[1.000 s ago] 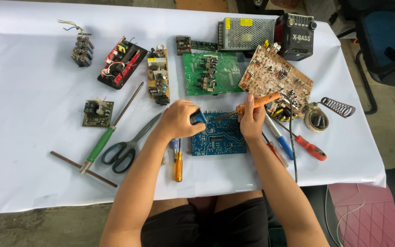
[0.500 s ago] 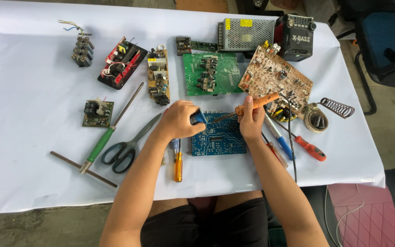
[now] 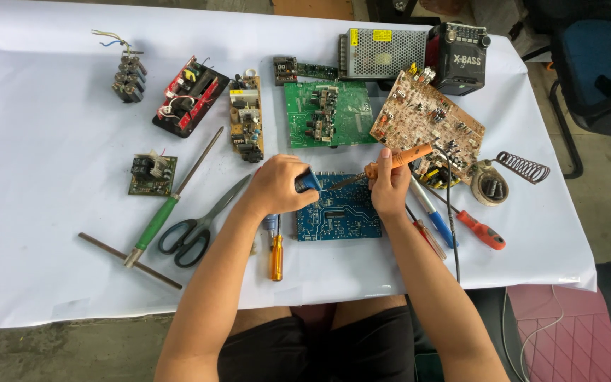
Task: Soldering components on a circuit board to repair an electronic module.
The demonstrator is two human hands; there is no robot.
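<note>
A blue circuit board (image 3: 339, 216) lies flat on the white tablecloth, just in front of me. My left hand (image 3: 278, 185) is closed around a blue-handled tool (image 3: 309, 182) at the board's upper left corner. My right hand (image 3: 389, 187) grips an orange soldering iron (image 3: 397, 159), whose metal tip points left and down onto the board's top edge, close to the blue tool. The iron's black cord (image 3: 454, 212) runs down past my right forearm.
Green board (image 3: 327, 113), brown board (image 3: 429, 124), metal-cased power supply (image 3: 383, 53) and a black radio (image 3: 461, 56) lie behind. Scissors (image 3: 196, 226), a green-handled rod (image 3: 171, 201), screwdrivers (image 3: 276, 247) and a coil iron stand (image 3: 521, 166) flank the board. Small board (image 3: 152, 175) at left.
</note>
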